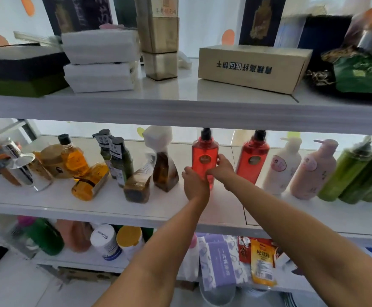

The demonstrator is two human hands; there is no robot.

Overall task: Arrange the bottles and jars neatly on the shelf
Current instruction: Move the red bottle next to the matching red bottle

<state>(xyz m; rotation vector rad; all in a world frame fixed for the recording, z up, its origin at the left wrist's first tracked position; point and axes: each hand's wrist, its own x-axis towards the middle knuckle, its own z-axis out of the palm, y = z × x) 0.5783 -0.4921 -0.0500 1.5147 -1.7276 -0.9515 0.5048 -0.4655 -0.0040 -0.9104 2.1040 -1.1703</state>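
Left hand (195,186) and right hand (223,169) both grasp a red bottle (205,151) standing mid-shelf (47,197); best kept upright and slid right, just beside its twin (254,157).

cardboard box (253,67), foam blocks (101,60), purple packet (219,260)

the white middle shelf (114,202) carries an upright row on its right half: a red bottle (203,158), a second red bottle (254,160) just beside it, a white bottle (282,167), a pink bottle (313,171) and green bottles (344,173). on its left half stand brown bottles (165,171), dark green bottles (120,162) and an orange bottle (74,161), with a tipped orange bottle (89,182) lying near the front edge. the top shelf (180,107) holds a cardboard box (253,67) and stacked white foam blocks (101,60).
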